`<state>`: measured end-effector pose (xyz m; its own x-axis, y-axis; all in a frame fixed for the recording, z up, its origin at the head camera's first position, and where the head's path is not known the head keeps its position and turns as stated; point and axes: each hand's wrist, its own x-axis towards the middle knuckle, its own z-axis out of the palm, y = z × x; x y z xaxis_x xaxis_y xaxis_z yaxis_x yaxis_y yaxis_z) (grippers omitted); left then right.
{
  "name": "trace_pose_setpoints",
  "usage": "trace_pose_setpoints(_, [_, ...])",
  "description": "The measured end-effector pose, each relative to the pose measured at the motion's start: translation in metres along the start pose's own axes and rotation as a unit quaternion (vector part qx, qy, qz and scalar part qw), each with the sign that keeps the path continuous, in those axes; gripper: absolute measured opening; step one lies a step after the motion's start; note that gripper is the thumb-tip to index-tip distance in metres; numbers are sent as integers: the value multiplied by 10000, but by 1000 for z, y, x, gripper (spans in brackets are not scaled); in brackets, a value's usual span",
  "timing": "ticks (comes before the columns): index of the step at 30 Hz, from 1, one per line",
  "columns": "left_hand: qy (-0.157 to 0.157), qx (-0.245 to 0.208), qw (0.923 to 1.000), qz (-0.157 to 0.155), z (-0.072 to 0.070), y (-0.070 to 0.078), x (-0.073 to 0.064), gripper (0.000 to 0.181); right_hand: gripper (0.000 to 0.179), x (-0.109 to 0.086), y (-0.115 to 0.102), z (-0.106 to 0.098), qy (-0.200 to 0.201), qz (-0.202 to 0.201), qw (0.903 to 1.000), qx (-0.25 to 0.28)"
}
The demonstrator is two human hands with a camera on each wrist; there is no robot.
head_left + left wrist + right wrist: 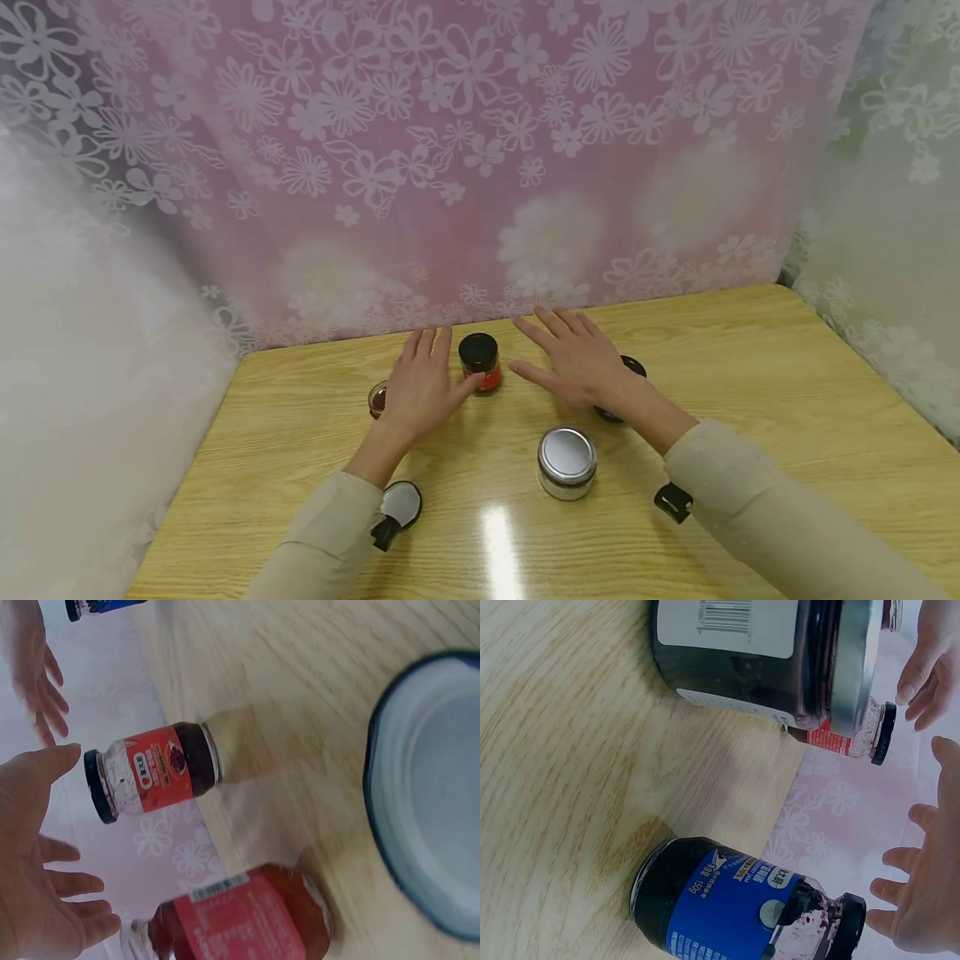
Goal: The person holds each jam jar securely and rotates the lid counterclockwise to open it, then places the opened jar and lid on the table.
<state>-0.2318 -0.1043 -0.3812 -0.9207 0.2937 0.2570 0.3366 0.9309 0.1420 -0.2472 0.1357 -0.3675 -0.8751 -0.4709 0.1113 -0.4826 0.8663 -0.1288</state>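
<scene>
My left hand (420, 383) is held over the table with its fingers straight, nothing in its grip. Its thumb overlaps a small jar (480, 353) with a black lid and red label. Partly hidden behind that hand is a jar of red-brown contents (251, 919). My right hand (577, 362), fingers spread, holds nothing either and covers most of a blue-labelled jam jar (735, 900) in the head view. Nearer to me stands a wider jar (567, 464) with a silver lid; its dark contents show in the right wrist view.
By the left sleeve lies a round pale piece with a dark rim (402, 502), seen close in the left wrist view. A pink flowered curtain (465, 167) hangs along the back edge of the wooden table (750, 375). White flowered cloth (97, 375) flanks the left side.
</scene>
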Motion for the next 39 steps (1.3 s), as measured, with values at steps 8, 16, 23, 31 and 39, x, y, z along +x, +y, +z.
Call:
trace_pose_setpoints(8, [-219,-1168,9917,-490,12,9,1,92,71,1,-1,2,10,1,10000,86])
trace_pose_setpoints(16, [-296,-2068,9740,-876,33,7,7,98,71,3,-1,5,31,-26,9999,141])
trace_pose_setpoints(23, [-569,-2611,9587,-972,46,7,7,96,70,2,-2,7,-129,-3,9997,213])
trace_pose_setpoints(31, [-777,-3739,9119,-1504,52,6,7,91,71,3,-3,10,-203,-85,9992,331])
trace_pose_setpoints(39, [-617,-4028,9010,-1488,62,-1,14,77,67,2,-2,13,-343,-159,9983,440])
